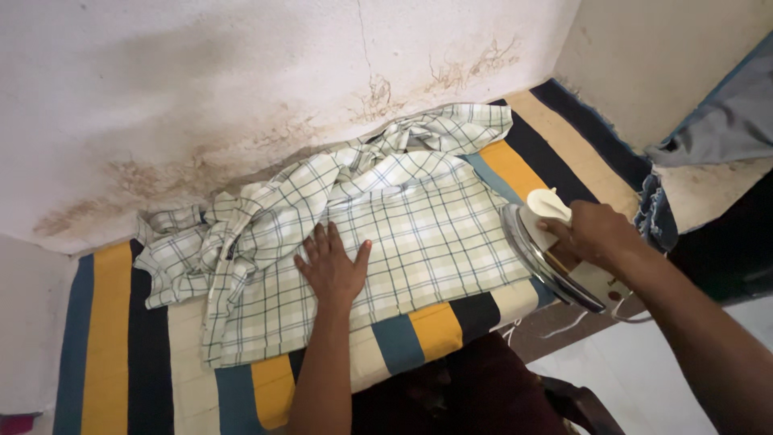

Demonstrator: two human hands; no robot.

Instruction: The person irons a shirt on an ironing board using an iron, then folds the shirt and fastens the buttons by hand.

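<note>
Head view: left hand [332,270] flat, fingers spread, pressing checked shirt [378,225] onto striped cloth [109,338] covering counter. Shirt centre, smooth near hand, bunched far left against stained wall [201,89]. Right hand [596,234] closed round handle of iron [551,250], tipped on edge at shirt's right border, near counter's right edge. Risks, judged: hot soleplate close to left fingers; iron could slide off edge; bunched folds could get pressed in.

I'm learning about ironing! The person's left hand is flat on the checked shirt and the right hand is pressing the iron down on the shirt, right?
Not quite. The head view shows the right hand holding the iron tipped up beside the checked shirt, not on it. The left hand does lie flat on the shirt.
</note>
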